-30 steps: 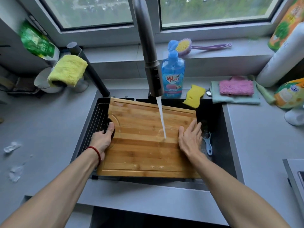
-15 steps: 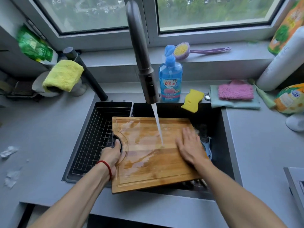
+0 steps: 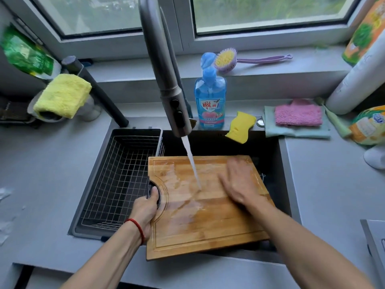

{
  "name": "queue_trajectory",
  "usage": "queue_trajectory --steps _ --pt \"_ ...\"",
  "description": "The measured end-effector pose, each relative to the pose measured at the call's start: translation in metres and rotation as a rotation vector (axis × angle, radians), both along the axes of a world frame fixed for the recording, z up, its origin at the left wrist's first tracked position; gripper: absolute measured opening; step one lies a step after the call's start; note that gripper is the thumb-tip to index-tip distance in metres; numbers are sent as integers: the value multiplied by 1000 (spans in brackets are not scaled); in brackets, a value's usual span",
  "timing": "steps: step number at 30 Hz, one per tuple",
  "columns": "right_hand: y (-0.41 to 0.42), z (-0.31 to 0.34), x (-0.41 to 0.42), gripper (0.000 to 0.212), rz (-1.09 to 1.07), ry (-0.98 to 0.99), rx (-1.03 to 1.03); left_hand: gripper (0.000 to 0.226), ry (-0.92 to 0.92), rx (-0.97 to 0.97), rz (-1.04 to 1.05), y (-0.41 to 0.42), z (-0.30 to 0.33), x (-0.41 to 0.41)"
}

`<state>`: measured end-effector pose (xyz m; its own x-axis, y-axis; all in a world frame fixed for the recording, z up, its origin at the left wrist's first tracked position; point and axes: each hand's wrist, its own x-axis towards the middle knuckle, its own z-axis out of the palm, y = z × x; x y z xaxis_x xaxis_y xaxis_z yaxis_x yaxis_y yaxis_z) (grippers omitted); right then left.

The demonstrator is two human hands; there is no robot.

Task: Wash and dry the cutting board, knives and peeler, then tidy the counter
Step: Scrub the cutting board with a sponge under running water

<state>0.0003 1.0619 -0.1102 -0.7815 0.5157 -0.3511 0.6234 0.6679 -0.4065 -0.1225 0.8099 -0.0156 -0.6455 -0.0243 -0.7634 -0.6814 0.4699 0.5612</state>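
A wet bamboo cutting board [image 3: 200, 222] lies across the black sink [image 3: 270, 155], under a running stream from the grey faucet [image 3: 166, 84]. My left hand [image 3: 145, 209] grips the board at its round handle hole on the left edge, thumb through the hole. My right hand [image 3: 239, 182] lies flat on the board's upper right, fingers straight and blurred with motion. A sliver of the light blue peeler [image 3: 263, 176] shows past the board's right edge. The knives are hidden.
A wire drying basket [image 3: 120, 180] fills the sink's left part. Behind the sink stand a blue soap bottle [image 3: 210, 99] and a yellow sponge [image 3: 240, 127]. Pink and green cloths [image 3: 298, 119] lie right, a yellow cloth [image 3: 62, 94] left, a brush [image 3: 227, 59] on the sill.
The board has shifted right and toward me, uncovering the wire basket. My right hand has slid over the board's upper right. The board's surface is wetter.
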Motion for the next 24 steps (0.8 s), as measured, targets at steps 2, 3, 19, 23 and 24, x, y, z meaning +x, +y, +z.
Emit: queue_trajectory --steps 2,3,19,23,24 --pt "16 -1 9 78 -143 -128 -4 52 -4 10 7 -2 1 1" --pt "6 1 -2 79 -133 -117 17 53 -5 13 16 -2 0 0" --pt "-100 48 -102 63 387 138 28 56 50 55 18 6 -15 -13" --pt "-109 50 -72 60 652 217 31 55 94 42 6 0 -25 -13" --pt "-96 48 -51 60 727 236 65 56 92 44 -2 -3 -27 -13"
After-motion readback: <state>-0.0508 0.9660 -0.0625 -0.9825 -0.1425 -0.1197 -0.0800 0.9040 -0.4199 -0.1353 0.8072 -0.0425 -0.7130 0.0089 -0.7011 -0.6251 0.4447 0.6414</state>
